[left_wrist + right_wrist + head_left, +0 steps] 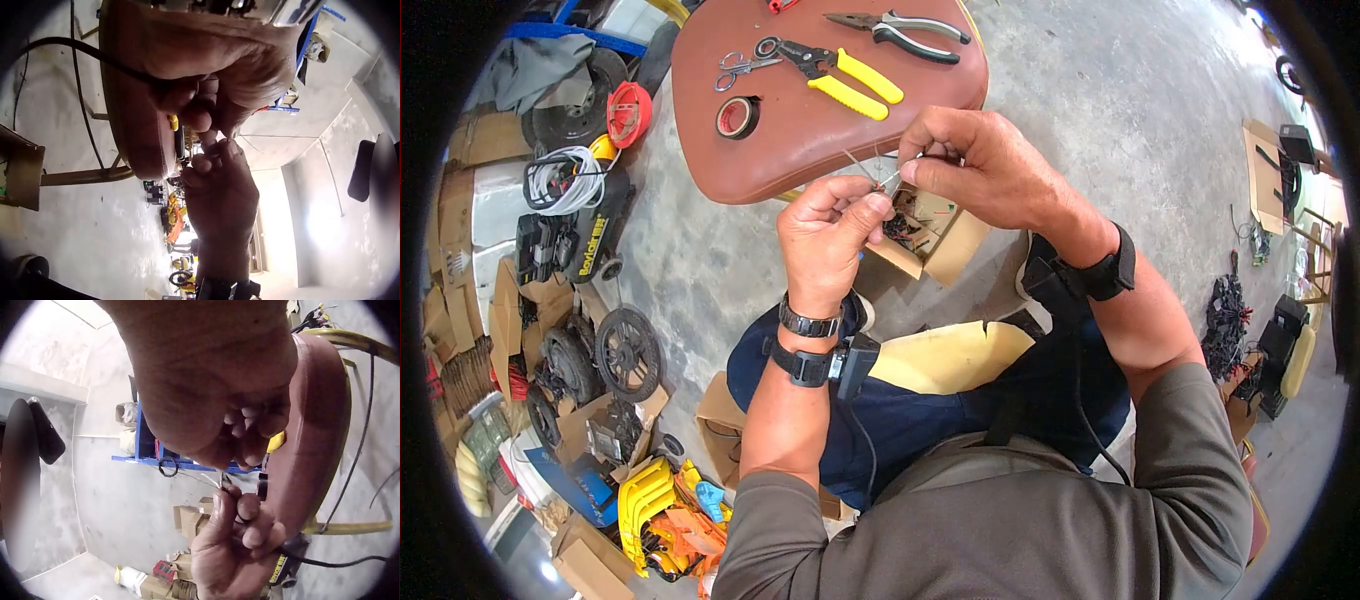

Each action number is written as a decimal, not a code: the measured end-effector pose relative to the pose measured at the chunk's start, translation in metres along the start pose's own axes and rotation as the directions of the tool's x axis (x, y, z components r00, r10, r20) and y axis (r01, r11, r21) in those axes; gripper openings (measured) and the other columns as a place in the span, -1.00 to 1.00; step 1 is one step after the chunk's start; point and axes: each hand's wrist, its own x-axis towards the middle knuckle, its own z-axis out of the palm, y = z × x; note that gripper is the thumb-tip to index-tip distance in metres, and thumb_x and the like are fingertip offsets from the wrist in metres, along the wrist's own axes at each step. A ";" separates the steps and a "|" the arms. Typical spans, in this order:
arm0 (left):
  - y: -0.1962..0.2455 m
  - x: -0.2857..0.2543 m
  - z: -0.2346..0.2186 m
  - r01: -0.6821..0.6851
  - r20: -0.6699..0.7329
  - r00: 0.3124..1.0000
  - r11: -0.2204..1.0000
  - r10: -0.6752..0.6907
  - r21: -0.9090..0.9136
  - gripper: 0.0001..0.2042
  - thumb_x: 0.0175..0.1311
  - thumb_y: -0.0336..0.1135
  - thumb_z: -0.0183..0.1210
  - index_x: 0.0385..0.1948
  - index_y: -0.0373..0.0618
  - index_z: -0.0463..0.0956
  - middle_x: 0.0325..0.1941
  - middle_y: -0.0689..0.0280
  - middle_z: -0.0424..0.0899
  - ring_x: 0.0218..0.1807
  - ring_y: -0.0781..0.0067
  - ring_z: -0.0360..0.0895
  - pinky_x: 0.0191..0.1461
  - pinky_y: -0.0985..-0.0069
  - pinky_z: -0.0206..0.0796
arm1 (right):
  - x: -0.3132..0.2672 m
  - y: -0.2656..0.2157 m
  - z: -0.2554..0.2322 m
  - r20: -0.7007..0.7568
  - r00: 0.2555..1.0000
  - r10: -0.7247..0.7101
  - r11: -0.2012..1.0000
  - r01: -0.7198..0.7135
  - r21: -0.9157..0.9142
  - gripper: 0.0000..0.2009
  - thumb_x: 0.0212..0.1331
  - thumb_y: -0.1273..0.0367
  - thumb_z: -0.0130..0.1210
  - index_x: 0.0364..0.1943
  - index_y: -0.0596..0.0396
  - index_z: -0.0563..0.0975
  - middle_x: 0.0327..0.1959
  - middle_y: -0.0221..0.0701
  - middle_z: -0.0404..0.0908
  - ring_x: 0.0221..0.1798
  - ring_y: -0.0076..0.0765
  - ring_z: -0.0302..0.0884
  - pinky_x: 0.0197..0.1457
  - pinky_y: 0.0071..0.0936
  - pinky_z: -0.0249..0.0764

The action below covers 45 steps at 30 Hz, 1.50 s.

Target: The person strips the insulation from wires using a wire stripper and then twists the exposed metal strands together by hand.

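Observation:
My left hand (830,225) pinches thin stripped wire ends between thumb and forefinger just off the front edge of the padded stool (750,175). Close beside it, my right hand (985,165) pinches a thin pale wire (890,178) with its fingertips. In the right wrist view, light and dark strands (212,481) stick up from the left fingertips, close under the right fingers. A black cable (337,561) runs out from the left hand. The left wrist view shows both hands' fingertips meeting, with the wire mostly hidden there.
On the seat lie yellow-handled wire strippers (855,85), pliers (900,35), small scissors (745,68) and a roll of black tape (738,118). Below the hands stands an open cardboard box (950,250) with small parts. Wheels (628,355) and boxes crowd the left side.

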 end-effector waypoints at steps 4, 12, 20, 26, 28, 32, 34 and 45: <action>0.002 0.000 0.001 0.015 0.003 1.000 1.000 -0.015 0.004 -0.90 0.28 -0.44 0.27 -0.23 -0.21 0.60 -0.42 0.24 0.69 -0.54 0.64 0.49 -0.52 0.73 0.23 | 0.000 -0.001 -0.001 -0.016 1.000 -0.017 1.000 0.016 -0.010 -0.94 0.20 0.47 0.18 -0.28 0.10 0.56 -0.54 -0.55 0.50 -0.45 -0.67 0.38 -0.36 -0.58 0.36; 0.002 -0.001 0.002 0.094 -0.010 0.996 0.996 -0.094 -0.010 -0.88 0.30 -0.40 0.26 -0.23 -0.22 0.59 -0.43 0.26 0.68 -0.57 0.64 0.48 -0.54 0.74 0.21 | 0.001 0.004 0.001 -0.008 0.992 -0.127 0.989 0.126 -0.081 -0.95 0.19 0.48 0.17 -0.29 0.11 0.55 -0.50 -0.53 0.52 -0.43 -0.64 0.41 -0.34 -0.56 0.39; 0.002 0.000 0.002 0.177 -0.037 0.983 0.983 -0.179 -0.050 -0.85 0.33 -0.37 0.23 -0.20 -0.25 0.59 -0.45 0.25 0.66 -0.58 0.60 0.49 -0.52 0.70 0.25 | 0.002 0.007 0.002 0.050 0.998 0.036 0.997 -0.039 0.061 -0.95 0.29 0.51 0.10 -0.23 0.19 0.53 -0.40 -0.53 0.55 -0.31 -0.67 0.45 -0.20 -0.59 0.42; -0.003 -0.001 0.003 0.037 -0.073 0.996 0.998 -0.041 -0.047 -0.87 0.27 -0.46 0.29 -0.22 -0.26 0.58 -0.40 0.28 0.68 -0.49 0.62 0.56 -0.43 0.67 0.38 | 0.005 0.013 0.001 0.049 0.996 0.068 0.961 -0.079 0.263 -0.86 0.25 0.54 0.10 -0.13 0.22 0.54 -0.31 -0.51 0.58 -0.21 -0.65 0.51 -0.10 -0.61 0.48; -0.002 -0.003 0.008 -0.045 -0.102 0.994 0.998 0.049 0.039 -0.88 0.27 -0.48 0.27 -0.21 -0.29 0.57 -0.39 0.26 0.66 -0.45 0.56 0.57 -0.36 0.62 0.42 | 0.006 0.012 -0.002 0.078 0.990 0.118 0.940 -0.137 0.313 -0.79 0.18 0.54 0.10 -0.09 0.26 0.54 -0.29 -0.43 0.61 -0.20 -0.60 0.53 -0.10 -0.60 0.50; 0.000 -0.005 0.009 -0.137 -0.102 0.982 0.973 0.158 0.188 -0.89 0.23 -0.55 0.28 -0.25 -0.30 0.58 -0.38 0.29 0.65 -0.41 0.56 0.57 -0.30 0.59 0.46 | 0.006 0.006 -0.004 0.076 0.986 0.151 0.915 -0.168 0.366 -0.78 0.16 0.57 0.08 -0.09 0.26 0.55 -0.29 -0.42 0.60 -0.21 -0.59 0.53 -0.10 -0.60 0.50; -0.008 -0.003 0.004 -0.205 -0.070 0.971 0.944 0.230 0.259 -0.89 0.21 -0.56 0.30 -0.27 -0.28 0.59 -0.35 0.31 0.65 -0.39 0.58 0.56 -0.29 0.61 0.44 | 0.006 0.005 -0.004 0.063 0.988 0.144 0.916 -0.157 0.369 -0.77 0.15 0.58 0.07 -0.09 0.26 0.55 -0.29 -0.42 0.61 -0.21 -0.59 0.53 -0.10 -0.60 0.50; 0.001 -0.001 0.012 -0.346 0.035 0.933 0.868 0.357 0.357 -0.86 0.07 -0.62 0.34 -0.34 -0.30 0.62 -0.38 0.28 0.64 -0.38 0.57 0.51 -0.28 0.62 0.36 | 0.009 0.005 -0.006 0.048 0.991 0.125 0.924 -0.134 0.359 -0.83 0.17 0.57 0.11 -0.15 0.25 0.58 -0.31 -0.47 0.61 -0.21 -0.63 0.53 -0.08 -0.63 0.50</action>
